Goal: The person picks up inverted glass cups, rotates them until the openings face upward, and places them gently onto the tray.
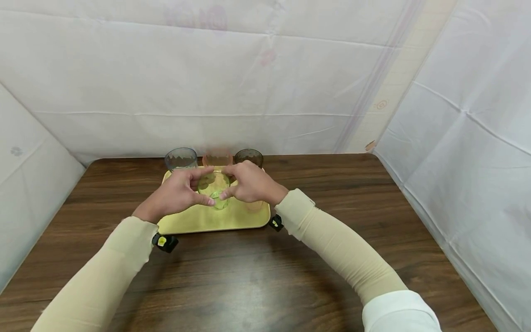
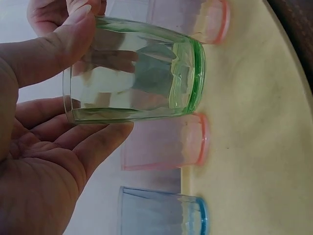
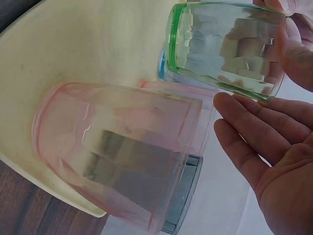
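Observation:
A clear green glass (image 1: pixel 215 196) is over the middle of the yellow tray (image 1: pixel 195 221), and both hands hold it from opposite sides. My left hand (image 1: pixel 203 186) has its thumb on one side and its fingers curled round the other (image 2: pixel 95 76). My right hand (image 1: pixel 227 183) meets it from the right, thumb against the glass wall and fingers just beside it (image 3: pixel 259 73). In the wrist views the green glass (image 2: pixel 146 73) (image 3: pixel 220 39) looks empty. Whether its base touches the tray I cannot tell.
Along the tray's far edge stand a blue-grey glass (image 1: pixel 181 159), a pink glass (image 1: pixel 217 159) and a dark glass (image 1: pixel 249 157). Another pink glass (image 3: pixel 122 156) stands under my right wrist. The tray sits on a brown wooden table (image 1: pixel 265 276) hemmed in by white sheets.

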